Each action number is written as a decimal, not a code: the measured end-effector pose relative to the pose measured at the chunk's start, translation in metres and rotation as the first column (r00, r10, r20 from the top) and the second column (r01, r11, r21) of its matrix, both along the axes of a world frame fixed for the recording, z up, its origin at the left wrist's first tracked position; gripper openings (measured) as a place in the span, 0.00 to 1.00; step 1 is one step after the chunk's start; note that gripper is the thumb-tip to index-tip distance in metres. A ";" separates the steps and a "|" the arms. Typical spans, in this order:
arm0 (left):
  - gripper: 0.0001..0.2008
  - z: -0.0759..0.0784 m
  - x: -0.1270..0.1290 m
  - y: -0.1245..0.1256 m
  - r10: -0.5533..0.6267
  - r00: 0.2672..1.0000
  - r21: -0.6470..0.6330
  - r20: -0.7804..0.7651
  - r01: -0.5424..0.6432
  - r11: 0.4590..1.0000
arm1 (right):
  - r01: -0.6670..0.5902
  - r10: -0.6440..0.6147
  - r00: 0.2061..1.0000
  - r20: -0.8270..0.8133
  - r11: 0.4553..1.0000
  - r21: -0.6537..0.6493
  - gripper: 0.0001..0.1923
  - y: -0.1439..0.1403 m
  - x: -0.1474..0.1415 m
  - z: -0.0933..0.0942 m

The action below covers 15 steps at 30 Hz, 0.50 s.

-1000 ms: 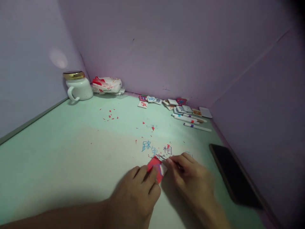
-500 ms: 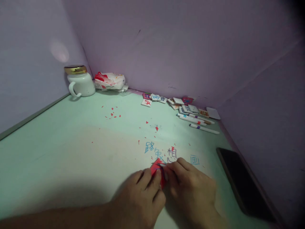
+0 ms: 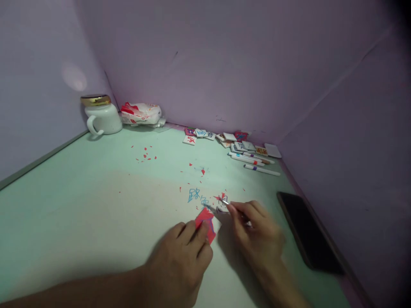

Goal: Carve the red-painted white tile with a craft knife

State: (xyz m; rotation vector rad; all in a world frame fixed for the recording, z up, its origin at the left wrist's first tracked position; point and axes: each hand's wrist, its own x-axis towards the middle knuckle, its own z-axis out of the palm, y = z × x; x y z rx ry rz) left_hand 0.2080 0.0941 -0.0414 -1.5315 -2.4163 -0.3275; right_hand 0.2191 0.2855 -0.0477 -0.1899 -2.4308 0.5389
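Observation:
My left hand presses a small white square tile against the tabletop, its fingers bent over the lower left part. Red film with purple strokes covers most of the tile, and one right corner shows bare white. Just up and right of the tile, my right hand is closed on a slim pointed metal tool; whether it is tweezers or a knife I cannot make out. A red sliver is at the tool's tip. Blue and dark handwritten characters lie beyond the tile.
Red scraps are scattered over the pale table. Along the back wall are a white lidded mug, a tissue pack, several character tiles and markers. A dark phone lies at the right.
My right hand has lifted the metal tool off the tile and moved it up and away to the right. The tile's white right corner now shows. The camera view has shifted slightly.

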 end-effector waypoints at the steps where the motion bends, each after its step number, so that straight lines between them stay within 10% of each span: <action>1: 0.14 0.001 0.000 0.000 0.001 1.000 -0.010 0.005 -0.001 1.000 | 0.016 -0.014 1.000 0.021 0.994 -0.109 0.12 0.004 0.001 0.000; 5: 0.11 0.006 -0.003 0.000 0.011 0.997 0.002 0.073 -0.012 1.000 | 0.098 -0.063 0.992 0.106 0.923 -0.371 0.12 0.011 -0.004 -0.006; 15: 0.07 0.001 -0.011 0.011 0.278 0.928 0.064 0.247 -0.302 0.951 | 0.071 -0.074 0.997 0.007 0.930 -0.360 0.11 0.002 -0.013 -0.012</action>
